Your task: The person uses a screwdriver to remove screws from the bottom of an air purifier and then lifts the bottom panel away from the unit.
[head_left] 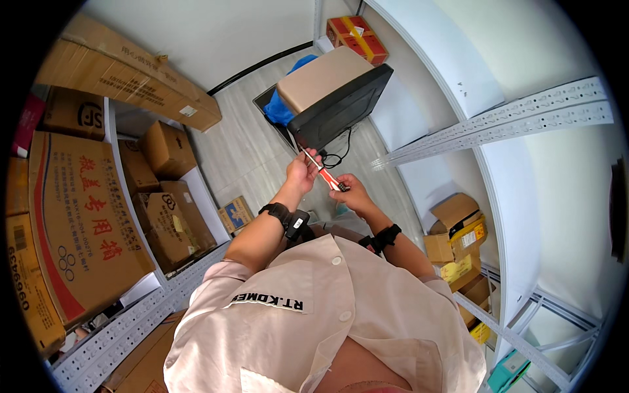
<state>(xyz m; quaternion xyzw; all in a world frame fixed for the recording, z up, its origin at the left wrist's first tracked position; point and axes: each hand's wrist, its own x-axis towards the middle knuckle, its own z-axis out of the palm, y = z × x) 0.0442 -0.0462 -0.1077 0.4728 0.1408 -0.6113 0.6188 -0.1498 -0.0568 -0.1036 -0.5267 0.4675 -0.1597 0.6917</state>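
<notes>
A screwdriver (328,177) with a red, white and black handle is held in front of me. My right hand (354,195) closes round the end of its handle. Further along, my left hand (302,173) has its fingers bent around the thin metal shaft, whose tip points up and left toward a box-shaped appliance. That tan and black appliance (327,80) is tilted on the floor just beyond my hands. Blue plastic (278,109) shows at its left side. From beneath it a black cable (335,157) loops out near my fingers.
Shelving with large cardboard boxes (92,216) stands on the left. On the right is a white metal rack (498,124), with open cartons (458,229) lower down. A red box (357,40) sits at the back; a small carton (236,214) lies on the floor.
</notes>
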